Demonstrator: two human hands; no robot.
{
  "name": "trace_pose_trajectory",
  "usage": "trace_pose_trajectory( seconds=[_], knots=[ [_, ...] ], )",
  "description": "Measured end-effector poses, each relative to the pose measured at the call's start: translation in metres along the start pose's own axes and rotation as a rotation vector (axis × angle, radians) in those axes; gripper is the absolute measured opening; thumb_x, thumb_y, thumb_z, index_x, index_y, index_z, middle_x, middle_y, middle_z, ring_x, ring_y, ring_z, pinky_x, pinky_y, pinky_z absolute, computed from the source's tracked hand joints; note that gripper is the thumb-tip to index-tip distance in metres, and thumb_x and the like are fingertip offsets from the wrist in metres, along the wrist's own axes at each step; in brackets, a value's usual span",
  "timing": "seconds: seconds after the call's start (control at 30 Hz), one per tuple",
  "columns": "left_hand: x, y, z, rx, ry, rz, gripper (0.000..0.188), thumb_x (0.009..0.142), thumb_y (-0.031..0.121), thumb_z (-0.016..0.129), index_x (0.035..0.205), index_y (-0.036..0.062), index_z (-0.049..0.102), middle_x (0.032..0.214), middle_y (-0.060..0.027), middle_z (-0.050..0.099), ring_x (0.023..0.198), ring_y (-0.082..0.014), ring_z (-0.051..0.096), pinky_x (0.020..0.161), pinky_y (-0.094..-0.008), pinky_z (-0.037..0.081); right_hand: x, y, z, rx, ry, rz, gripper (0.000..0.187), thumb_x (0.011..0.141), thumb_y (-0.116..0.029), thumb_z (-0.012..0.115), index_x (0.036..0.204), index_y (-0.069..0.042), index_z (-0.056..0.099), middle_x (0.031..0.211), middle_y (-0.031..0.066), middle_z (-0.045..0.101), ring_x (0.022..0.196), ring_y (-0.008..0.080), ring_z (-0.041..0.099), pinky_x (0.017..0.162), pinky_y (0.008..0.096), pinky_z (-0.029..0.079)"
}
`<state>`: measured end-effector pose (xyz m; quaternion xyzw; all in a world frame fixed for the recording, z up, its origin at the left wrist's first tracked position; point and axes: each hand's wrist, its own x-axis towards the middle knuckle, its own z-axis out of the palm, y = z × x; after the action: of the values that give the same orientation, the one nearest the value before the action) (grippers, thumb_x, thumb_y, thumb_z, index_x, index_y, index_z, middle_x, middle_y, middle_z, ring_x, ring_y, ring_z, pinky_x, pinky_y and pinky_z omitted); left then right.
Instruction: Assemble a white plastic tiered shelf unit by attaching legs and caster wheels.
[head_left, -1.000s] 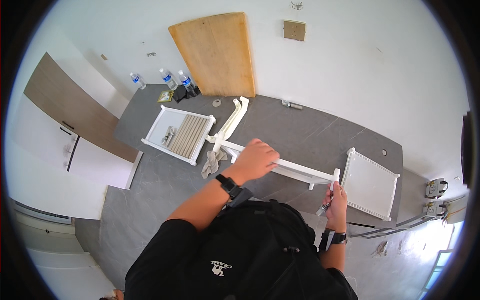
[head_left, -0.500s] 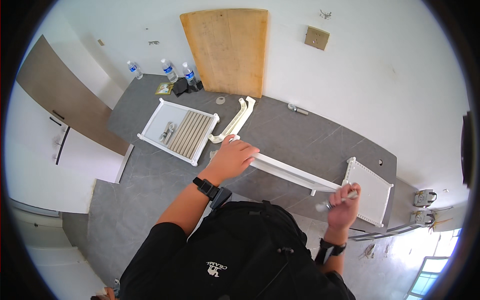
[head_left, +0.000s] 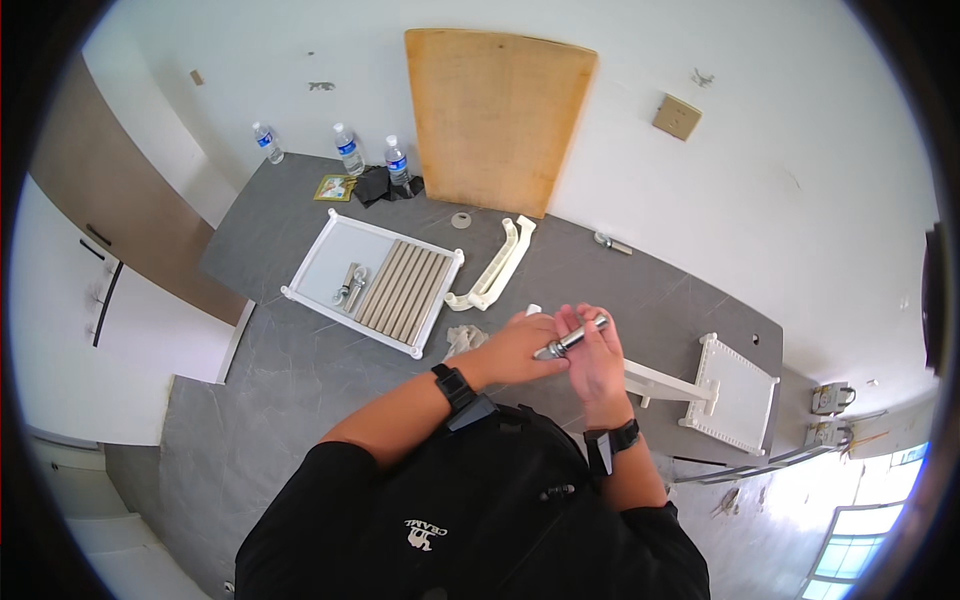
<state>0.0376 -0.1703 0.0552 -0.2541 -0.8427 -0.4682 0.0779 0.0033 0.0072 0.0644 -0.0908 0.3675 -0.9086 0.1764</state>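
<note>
A shiny short metal tube (head_left: 575, 338) with a ringed fitting at its lower end lies slantwise across the fingers of my right hand (head_left: 598, 365), which is turned palm up. My left hand (head_left: 515, 350) is beside it, its fingertips by the tube's lower end. The left hand is closed round the near-left end of a long white plastic rail (head_left: 665, 382); a bit of that end shows above the knuckles. At its right end the rail meets a white rectangular tray (head_left: 738, 390). Part of the rail is hidden behind both hands.
Left of my hands lies a white-framed tray (head_left: 330, 245) with several metal tubes and small metal fittings (head_left: 352, 287). Nearby are cream curved handles (head_left: 497, 265) and a crumpled wrapper (head_left: 465, 340). Water bottles (head_left: 348, 150), a wooden board (head_left: 500, 120) and a metal fitting (head_left: 613, 243) are along the wall.
My right hand has moved left from the rail's far end to beside my left hand, carrying the metal tube, and has turned palm up. The view has shifted slightly.
</note>
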Motion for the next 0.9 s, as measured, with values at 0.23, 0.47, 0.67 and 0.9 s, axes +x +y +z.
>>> trace_pose_trajectory(
  seconds=[0.23, 0.47, 0.67, 0.9],
  knots=[
    [-0.006, -0.027, -0.010, -0.309, 0.091, 0.001, 0.022, 0.098, 0.022, 0.065, 0.113, 0.0065, 0.068, 0.102, -0.0095, 0.066, 0.092, -0.0223, 0.064, 0.078, -0.0343, 0.049, -0.003, -0.022, -0.010, -1.749, -0.121, -0.476, 0.044, 0.094, -0.017, 0.066, 0.134, -0.004, 0.056, 0.125, 0.0179, 0.062, 0.122, 0.0348, 0.058, 0.104, 0.0451, 0.047],
    [-0.063, -0.101, -0.083, -0.867, 0.355, -0.330, 0.036, 0.107, 0.036, 0.053, 0.118, 0.0041, 0.064, 0.103, -0.0034, 0.066, 0.096, -0.0094, 0.061, 0.086, -0.0269, 0.049, 0.007, -0.008, 0.011, -2.068, -0.180, -0.082, 0.033, 0.083, -0.029, 0.072, 0.112, -0.013, 0.072, 0.103, 0.0114, 0.074, 0.098, 0.0354, 0.069, 0.087, 0.0472, 0.052],
    [-0.217, -0.266, -0.163, -0.317, 0.701, -0.895, 0.038, 0.103, 0.040, 0.060, 0.119, 0.0057, 0.059, 0.093, -0.0045, 0.067, 0.082, -0.0130, 0.064, 0.071, -0.0328, 0.052, 0.026, -0.006, 0.011, -2.150, -0.072, 0.002, 0.025, 0.082, -0.030, 0.072, 0.100, -0.013, 0.074, 0.094, 0.0118, 0.074, 0.092, 0.0366, 0.068, 0.081, 0.0482, 0.052],
    [-0.291, -0.318, -0.216, 0.338, 0.664, -1.079, 0.047, 0.097, 0.033, 0.065, 0.128, -0.0010, 0.056, 0.105, -0.0256, 0.070, 0.099, -0.0444, 0.068, 0.087, -0.0495, 0.052, 0.028, -0.006, 0.013, -2.180, -0.039, 0.059, 0.020, 0.078, -0.025, 0.071, 0.093, -0.011, 0.072, 0.089, 0.0113, 0.072, 0.088, 0.0372, 0.067, 0.079, 0.0495, 0.051]
  ],
)
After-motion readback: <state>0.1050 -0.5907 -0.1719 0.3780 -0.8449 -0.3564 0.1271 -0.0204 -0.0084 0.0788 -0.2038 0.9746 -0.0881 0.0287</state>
